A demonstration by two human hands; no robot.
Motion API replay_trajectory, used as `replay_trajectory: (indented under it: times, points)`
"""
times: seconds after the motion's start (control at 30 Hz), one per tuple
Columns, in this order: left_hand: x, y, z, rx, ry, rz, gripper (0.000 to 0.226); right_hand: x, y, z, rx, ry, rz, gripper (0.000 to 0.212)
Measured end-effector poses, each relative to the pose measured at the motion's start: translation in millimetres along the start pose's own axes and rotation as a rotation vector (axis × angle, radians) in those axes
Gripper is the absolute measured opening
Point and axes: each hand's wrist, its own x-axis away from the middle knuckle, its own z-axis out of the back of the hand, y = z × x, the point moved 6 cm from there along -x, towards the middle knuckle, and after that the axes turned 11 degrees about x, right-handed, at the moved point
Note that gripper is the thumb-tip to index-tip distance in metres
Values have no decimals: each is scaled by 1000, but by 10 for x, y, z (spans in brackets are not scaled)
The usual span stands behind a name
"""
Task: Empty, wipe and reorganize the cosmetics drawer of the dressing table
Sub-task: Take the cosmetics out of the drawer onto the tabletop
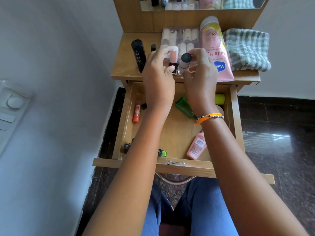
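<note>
The wooden drawer [236, 116] stands pulled open below the dressing table top [124, 65]. Inside it lie an orange lip balm [136, 111], a green bottle [184, 107], a pink bottle [196, 146], a green nail polish [162, 153], a dark small bottle [127, 147] and a yellow-green cap [219, 99]. Over the table top, my left hand [157, 72] holds a pink nail polish bottle with a white cap [173, 53]. My right hand [199, 70] grips a small bottle with a black cap [185, 61]. A dark red nail polish [173, 66] stands between my hands.
On the table top stand a tall black tube [139, 55] and a small black item [153, 47]. Behind them lie a clear box of pale tubes [180, 37], a large pink lotion tube [216, 50] and a folded checked cloth [247, 49]. A mirror [202, 3] rises behind; a wall is at left.
</note>
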Motion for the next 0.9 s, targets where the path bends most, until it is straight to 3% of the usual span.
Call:
replay_trajectory:
  times: [0.4,0.9]
  points:
    - [33,-95,-75,1,-2,68,53,-128,108,-116,29,-66,-53,20]
    - [231,-90,41,53,-15,164,54,13,92,40,-31,-9,-63,36]
